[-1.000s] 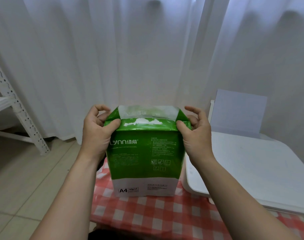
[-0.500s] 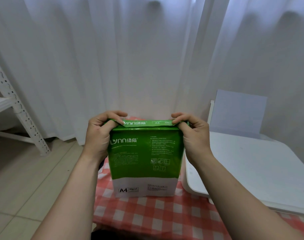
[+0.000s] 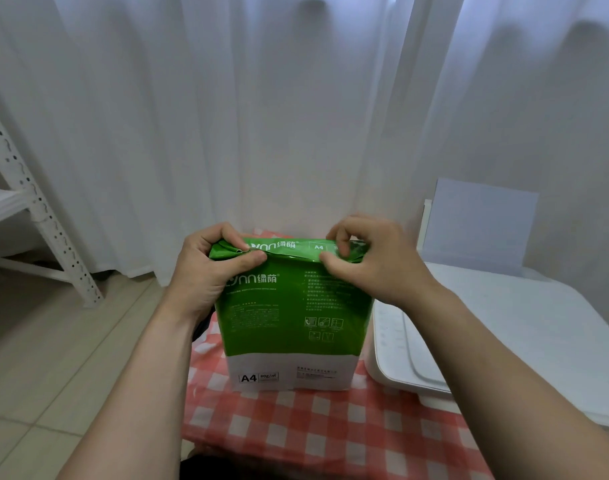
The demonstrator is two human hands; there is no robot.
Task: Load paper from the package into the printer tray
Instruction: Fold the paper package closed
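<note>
A green and white A4 paper package (image 3: 292, 323) stands upright on the red checked tablecloth (image 3: 316, 431). My left hand (image 3: 209, 271) grips its top left corner, thumb pressed on the front. My right hand (image 3: 372, 261) pinches the folded top flap near the right corner. The flap lies folded flat over the top, so no paper shows. The white printer (image 3: 503, 334) sits right beside the package, with sheets standing upright in its rear tray (image 3: 479, 226).
White curtains (image 3: 261, 116) hang close behind the table. A white metal shelf frame (image 3: 36, 216) stands on the tiled floor at the left. The table's left edge drops off just left of the package.
One second ago the top flap was raised with white paper showing. It has since been folded down flat, and both hands have shifted onto the top edge, the right hand pinching the flap.
</note>
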